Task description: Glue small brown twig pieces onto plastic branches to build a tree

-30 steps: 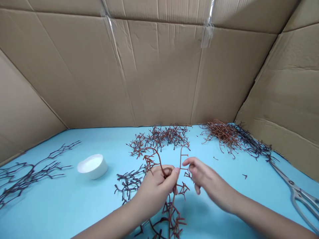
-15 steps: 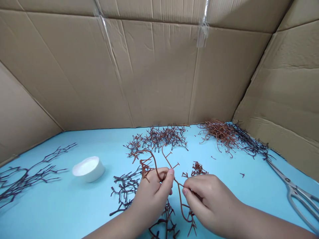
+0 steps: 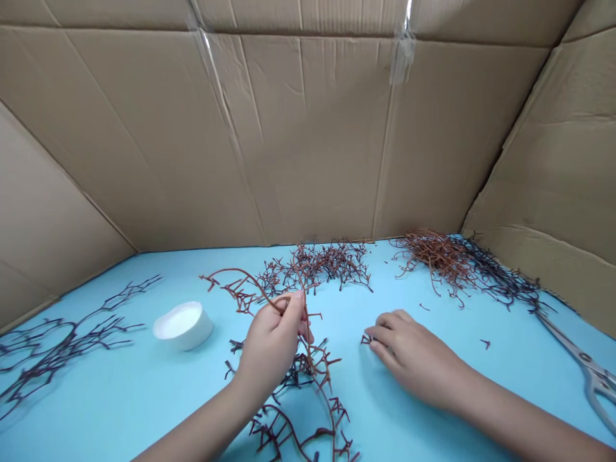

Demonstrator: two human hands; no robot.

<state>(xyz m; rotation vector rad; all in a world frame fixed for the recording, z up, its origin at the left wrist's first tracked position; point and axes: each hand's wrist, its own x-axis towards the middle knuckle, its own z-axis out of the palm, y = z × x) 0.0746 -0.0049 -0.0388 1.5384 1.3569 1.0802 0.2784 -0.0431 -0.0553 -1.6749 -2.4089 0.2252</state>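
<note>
My left hand (image 3: 274,333) is closed around thin, reddish-brown artificial twig stems (image 3: 245,274), pinched between thumb and fingers. One stem arches out to the left, bearing small forked sprigs; another runs down past the fingers towards the near edge. My right hand (image 3: 407,353) rests low over the blue surface, fingers curled and drawn together over small forked brown pieces (image 3: 366,340). Most of that little heap is hidden under the hand, so what the fingertips hold cannot be made out. Dark branched twigs (image 3: 298,375) lie beneath and beside my left hand.
A white bowl (image 3: 199,330) stands left of my hands, with long dark branches (image 3: 52,353) farther left. Forked sprigs (image 3: 332,260) are heaped at the back. Loose stems (image 3: 433,250) pile up at the back right, near metal scissors (image 3: 584,359). Cardboard walls (image 3: 308,141) surround the blue table (image 3: 144,398).
My right hand has left the held stem and moved right, down over the small heap of pieces. My left hand has shifted left, still gripping the stems. The view has turned slightly left.
</note>
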